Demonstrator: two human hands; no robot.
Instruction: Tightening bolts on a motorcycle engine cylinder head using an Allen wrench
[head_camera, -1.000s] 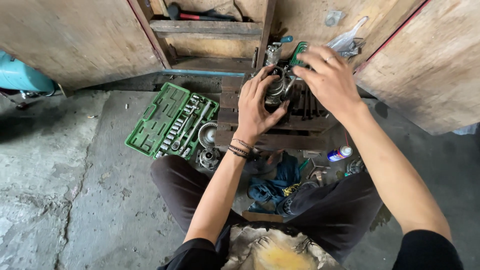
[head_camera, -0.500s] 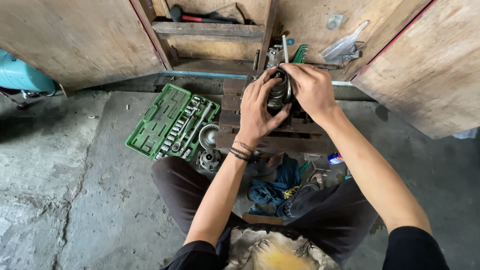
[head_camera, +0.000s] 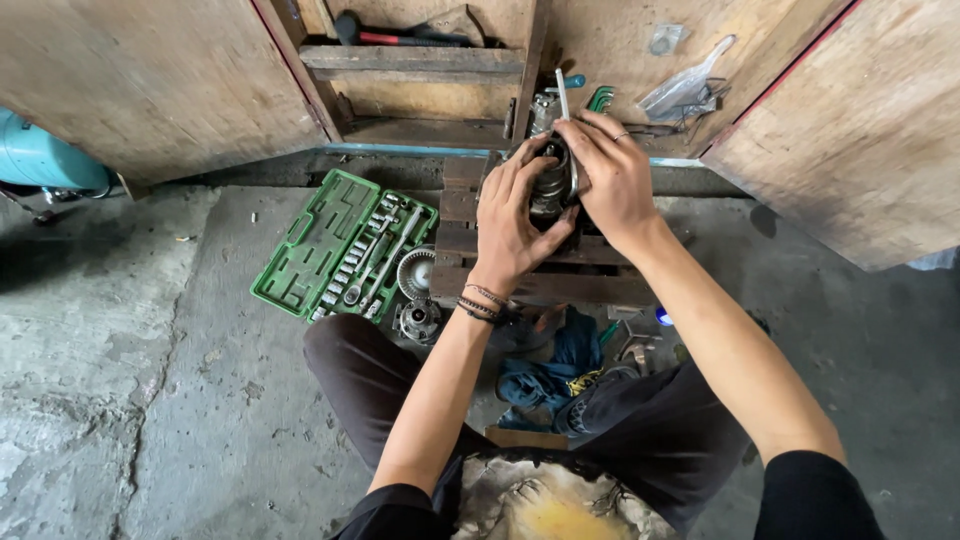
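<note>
We clasp a metal engine part on the wooden pallet.
Our left hand cups its near side; our right hand presses a thin rod against it, right of the green socket case.

Both hands meet on the metal part, which sits on the slatted wooden stand in the middle: left hand on its left and near side, right hand on its right. A thin rod sticks up from the part toward the far side. Left of the stand lies the open socket case on the floor. Between case and stand rest two round parts, one nearer than the other. Nearer, under the stand, a cloth lies between the knees. Far behind, a hammer lies on a shelf.
</note>
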